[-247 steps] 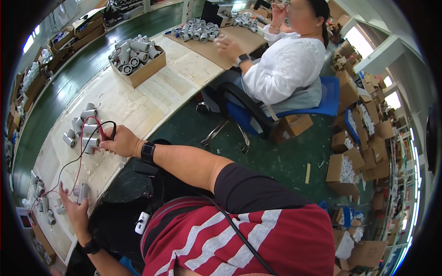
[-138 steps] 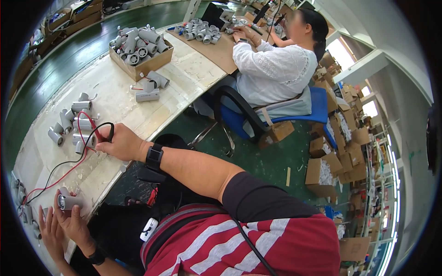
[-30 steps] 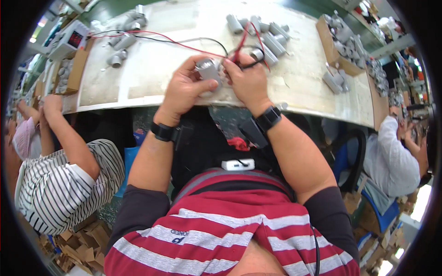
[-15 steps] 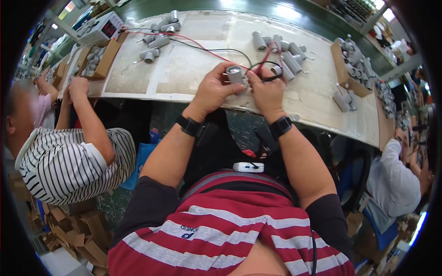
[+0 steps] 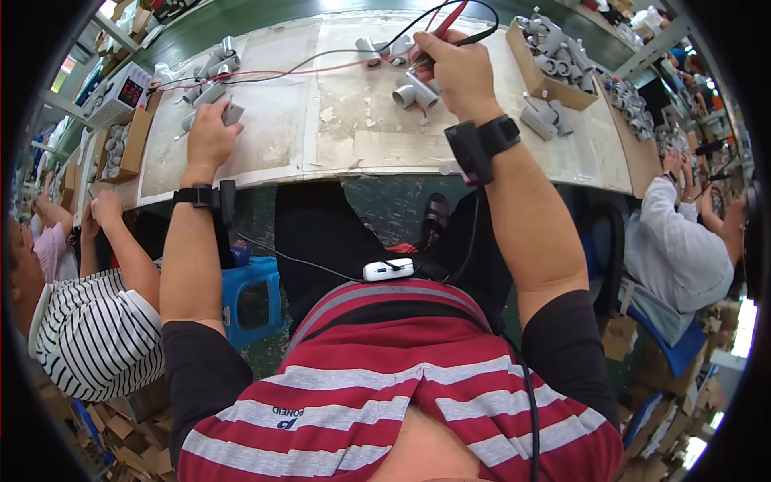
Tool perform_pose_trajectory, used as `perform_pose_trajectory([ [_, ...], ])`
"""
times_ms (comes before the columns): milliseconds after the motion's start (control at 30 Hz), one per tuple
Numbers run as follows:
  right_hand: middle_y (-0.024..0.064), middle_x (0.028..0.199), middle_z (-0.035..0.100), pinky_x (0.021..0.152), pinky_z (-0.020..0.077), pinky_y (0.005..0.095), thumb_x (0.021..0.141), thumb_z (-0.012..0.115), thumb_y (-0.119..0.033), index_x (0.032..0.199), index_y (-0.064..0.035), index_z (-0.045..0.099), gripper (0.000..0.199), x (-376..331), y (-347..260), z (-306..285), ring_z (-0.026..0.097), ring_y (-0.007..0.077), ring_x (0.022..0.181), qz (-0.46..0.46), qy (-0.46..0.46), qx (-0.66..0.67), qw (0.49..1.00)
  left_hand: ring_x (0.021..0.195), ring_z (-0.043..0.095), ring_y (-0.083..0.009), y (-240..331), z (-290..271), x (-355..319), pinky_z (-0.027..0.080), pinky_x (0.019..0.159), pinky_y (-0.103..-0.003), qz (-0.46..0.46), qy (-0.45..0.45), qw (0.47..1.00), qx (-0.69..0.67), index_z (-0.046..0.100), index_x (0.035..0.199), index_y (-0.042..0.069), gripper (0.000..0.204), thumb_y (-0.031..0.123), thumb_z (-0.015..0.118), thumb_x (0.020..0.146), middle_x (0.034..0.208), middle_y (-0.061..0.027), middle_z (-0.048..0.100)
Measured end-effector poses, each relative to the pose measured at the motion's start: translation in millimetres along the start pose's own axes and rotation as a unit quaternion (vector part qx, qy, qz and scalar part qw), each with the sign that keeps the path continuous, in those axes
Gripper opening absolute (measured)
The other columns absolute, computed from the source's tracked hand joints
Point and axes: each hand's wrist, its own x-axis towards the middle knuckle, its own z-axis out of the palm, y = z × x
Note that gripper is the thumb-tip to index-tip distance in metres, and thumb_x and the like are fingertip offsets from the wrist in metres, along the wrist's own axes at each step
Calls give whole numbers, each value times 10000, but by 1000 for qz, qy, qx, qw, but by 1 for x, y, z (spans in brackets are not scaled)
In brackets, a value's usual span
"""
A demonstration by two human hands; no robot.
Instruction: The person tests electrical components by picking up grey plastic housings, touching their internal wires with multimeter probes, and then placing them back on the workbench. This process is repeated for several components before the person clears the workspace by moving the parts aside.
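My left hand (image 5: 210, 135) lies on the worn white table (image 5: 321, 140) at the left, its fingers closed on a small grey cylindrical part (image 5: 233, 113) beside a few more grey parts (image 5: 210, 71). My right hand (image 5: 454, 68) is farther right and grips a red and a black test probe (image 5: 451, 18). Their red and black wires (image 5: 305, 60) run left across the table to a meter (image 5: 124, 88). Loose grey cylinders (image 5: 414, 92) lie just left of my right hand.
An open cardboard box (image 5: 526, 68) of grey parts stands right of my right hand, with more parts (image 5: 546, 120) beside it. Another box (image 5: 138, 138) sits at the table's left end. A person in stripes (image 5: 88, 337) sits at my left, and one in white (image 5: 675, 249) at my right.
Both hands were together on one grey part near the table's front. My left hand has carried it left toward the other parts. My right hand has gone up and right with the probes.
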Motion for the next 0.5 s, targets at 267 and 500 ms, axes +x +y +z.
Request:
perform_pose_trajectory([
  [267,166,1051,770,855,575,348,941,681,-207,1147,-74,770,261,-3,-63,-17,731,272,944,95,-8,-141,985,1267,570,-360,146,11,1,470,1087,-429,142,-121,954,-233,652,1315,90,450,214,763,897,1364,-180,598],
  [500,94,793,732,535,501,242,976,725,-178,985,20,719,198,-28,-35,-37,659,124,627,-26,-8,-10,1000,1330,526,-351,226,67,52,440,1134,-418,339,-153,906,-203,649,1338,161,534,39,698,821,1416,-144,570],
])
